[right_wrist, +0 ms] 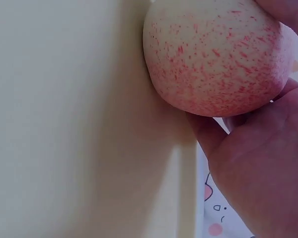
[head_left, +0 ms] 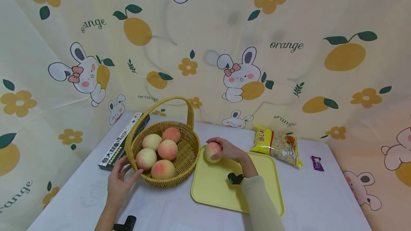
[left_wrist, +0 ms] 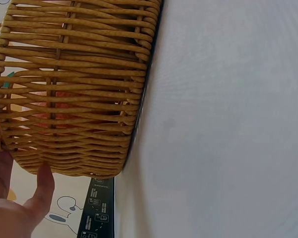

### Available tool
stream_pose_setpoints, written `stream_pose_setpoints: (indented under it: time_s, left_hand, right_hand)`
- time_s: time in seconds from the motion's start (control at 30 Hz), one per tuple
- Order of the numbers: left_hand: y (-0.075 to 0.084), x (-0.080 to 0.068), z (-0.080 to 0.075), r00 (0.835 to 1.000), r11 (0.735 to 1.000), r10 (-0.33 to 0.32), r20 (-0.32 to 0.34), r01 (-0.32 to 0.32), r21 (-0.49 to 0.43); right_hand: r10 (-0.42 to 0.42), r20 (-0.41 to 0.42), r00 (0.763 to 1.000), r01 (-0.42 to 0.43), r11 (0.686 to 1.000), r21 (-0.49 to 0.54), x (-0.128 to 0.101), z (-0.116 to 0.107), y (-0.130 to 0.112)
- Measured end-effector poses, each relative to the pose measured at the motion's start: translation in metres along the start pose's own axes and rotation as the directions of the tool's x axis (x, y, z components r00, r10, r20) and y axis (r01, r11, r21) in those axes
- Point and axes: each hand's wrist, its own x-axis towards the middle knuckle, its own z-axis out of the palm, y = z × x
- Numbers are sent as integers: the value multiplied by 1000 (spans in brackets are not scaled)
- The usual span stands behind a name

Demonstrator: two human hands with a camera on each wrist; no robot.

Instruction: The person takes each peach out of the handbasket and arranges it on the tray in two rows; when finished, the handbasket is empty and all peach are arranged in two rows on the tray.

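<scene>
A woven basket [head_left: 187, 152] with a tall handle holds several pink-speckled peaches [head_left: 163, 169]. My left hand [head_left: 119, 181] touches the basket's near left wall with straight fingers; the left wrist view shows fingertips [left_wrist: 43, 186] against the weave [left_wrist: 74, 89]. My right hand [head_left: 226, 149] grips one peach [head_left: 212, 151] at the far left corner of the yellow tray [head_left: 221, 191]. In the right wrist view that peach [right_wrist: 216, 54] lies against the tray's surface [right_wrist: 64, 124], with fingers curled round it.
A black pasta box [head_left: 123, 142] lies left of the basket. A yellow snack bag [head_left: 277, 145] and a small purple wrapper [head_left: 317, 163] lie right of the tray. A patterned cloth hangs behind the white table [head_left: 321, 195].
</scene>
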Motion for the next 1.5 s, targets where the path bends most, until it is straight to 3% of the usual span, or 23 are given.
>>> stream_pose_setpoints:
  time_s: [0.33,0.77,1.1,1.4,1.5]
  left_hand:
    - [0,1,0,1000,1000,10,-2,-10,16]
    - [2,0,-1,1000,1000,6,-1,-6,16]
    - [-1,-1,-2,1000,1000,3,1,-3,17]
    - [-2,0,-2,1000,1000,11,-1,-11,-4]
    - [0,0,-2,1000,1000,16,6,-16,-12]
  right_hand:
    - [-142,-13,990,142,990,20,7,-6,-23]
    - [-221,87,971,227,972,-62,39,8,-76]
    - [-121,195,973,144,984,-106,72,37,-103]
    - [-28,276,961,88,974,-208,97,52,-116]
    - [-13,302,953,72,980,-185,105,57,-118]
